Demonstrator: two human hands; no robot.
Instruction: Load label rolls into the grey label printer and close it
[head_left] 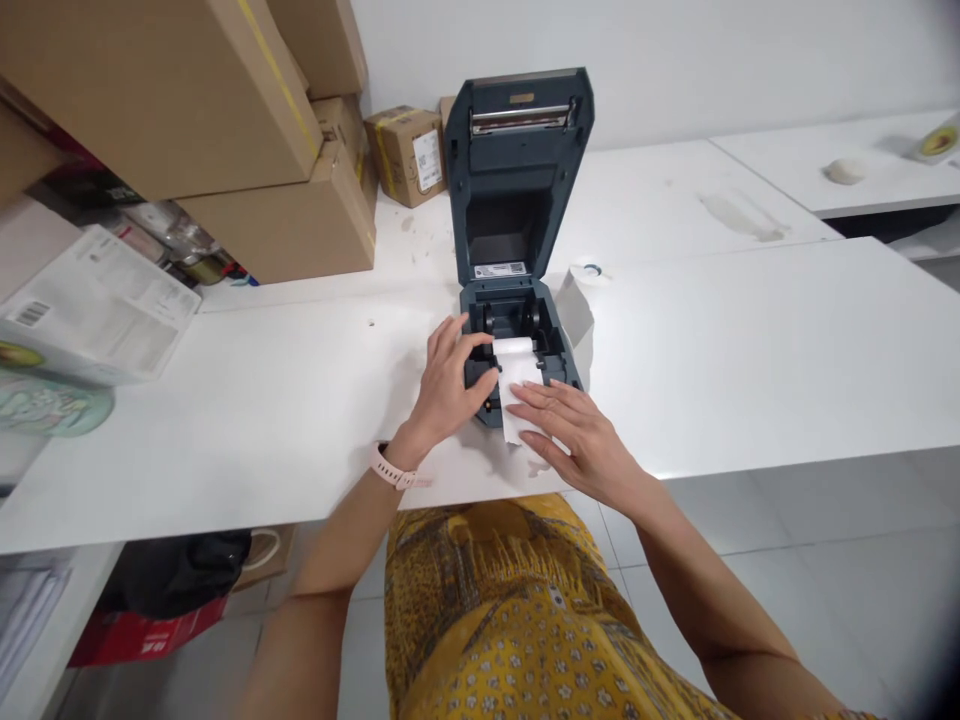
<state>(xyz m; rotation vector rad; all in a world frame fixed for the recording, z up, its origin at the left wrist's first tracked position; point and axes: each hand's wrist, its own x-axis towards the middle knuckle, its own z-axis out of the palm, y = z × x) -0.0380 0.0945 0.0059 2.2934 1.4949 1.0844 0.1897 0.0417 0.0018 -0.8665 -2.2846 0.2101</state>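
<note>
A dark grey label printer (501, 190) stands on the white table with its lid raised. Inside its bay sits a small white label roll (513, 346), and the loose paper strip (519, 385) runs from it over the front edge. My left hand (450, 380) is at the printer's left side, thumb and fingers apart beside the roll. My right hand (574, 435) lies across the strip and the printer's front right corner, fingers stretched out over the paper. The fingers of both hands show; neither is closed around anything.
Stacked cardboard boxes (292, 215) fill the left back, with a smaller taped box (409, 155) beside the printer. Another paper roll (589, 275) stands behind the printer's right side, its strip trailing forward. A white carton (97, 300) stands at the left; the table's front edge is near my body.
</note>
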